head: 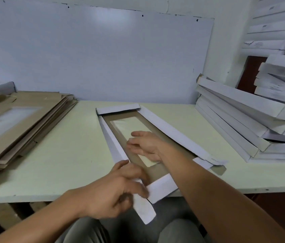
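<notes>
A long flat cardboard box blank (169,130), white outside and brown inside with a clear window, lies open on the pale table (68,155), its flaps partly raised. My right hand (147,144) rests flat, fingers straight, on the brown inner panel beside the window. My left hand (115,188) is at the blank's near end, its fingers curled round the white end flap (145,207) that hangs over the table's front edge.
A pile of unfolded brown blanks (22,123) lies at the left. Assembled white boxes (239,120) are stacked at the right, more on shelves (278,32) above. A whiteboard (94,55) backs the table. My knees are below the front edge.
</notes>
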Available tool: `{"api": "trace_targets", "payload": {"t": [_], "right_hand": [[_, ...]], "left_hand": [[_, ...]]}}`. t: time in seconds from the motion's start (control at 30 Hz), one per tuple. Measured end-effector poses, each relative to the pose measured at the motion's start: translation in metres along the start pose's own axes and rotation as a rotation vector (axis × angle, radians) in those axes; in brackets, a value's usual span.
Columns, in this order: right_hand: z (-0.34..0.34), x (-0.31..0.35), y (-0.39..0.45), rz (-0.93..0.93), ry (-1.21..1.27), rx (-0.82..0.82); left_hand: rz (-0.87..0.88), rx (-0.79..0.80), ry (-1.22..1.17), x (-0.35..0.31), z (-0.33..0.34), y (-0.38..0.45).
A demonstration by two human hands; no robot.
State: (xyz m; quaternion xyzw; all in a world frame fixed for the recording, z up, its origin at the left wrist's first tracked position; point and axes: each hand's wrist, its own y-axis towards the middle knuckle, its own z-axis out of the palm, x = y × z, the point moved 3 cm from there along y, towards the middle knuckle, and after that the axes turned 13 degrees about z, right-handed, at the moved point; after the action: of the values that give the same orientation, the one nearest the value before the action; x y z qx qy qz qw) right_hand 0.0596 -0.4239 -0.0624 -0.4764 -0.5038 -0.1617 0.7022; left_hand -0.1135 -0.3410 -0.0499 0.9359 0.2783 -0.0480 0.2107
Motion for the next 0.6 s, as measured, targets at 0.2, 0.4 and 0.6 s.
{"api": "trace_targets", "payload": {"t": [0.2, 0.4, 0.6], "right_hand": [[-0.042, -0.002, -0.002, -0.076, 0.011, -0.075], [-0.053, -0.002, -0.049, -0.105, -0.972, 0.002], [-0.044, -0.007, -0.084, -0.049, -1.322, 0.038]], "left_hand": [[0.014, 0.025, -0.02, 0.005, 0.002, -0.018], [-0.122, 0.007, 0.036, 0.034, -0.009, -0.023], [-0.273, 0.073, 0.087, 0.057, -0.007, -0.025]]}}
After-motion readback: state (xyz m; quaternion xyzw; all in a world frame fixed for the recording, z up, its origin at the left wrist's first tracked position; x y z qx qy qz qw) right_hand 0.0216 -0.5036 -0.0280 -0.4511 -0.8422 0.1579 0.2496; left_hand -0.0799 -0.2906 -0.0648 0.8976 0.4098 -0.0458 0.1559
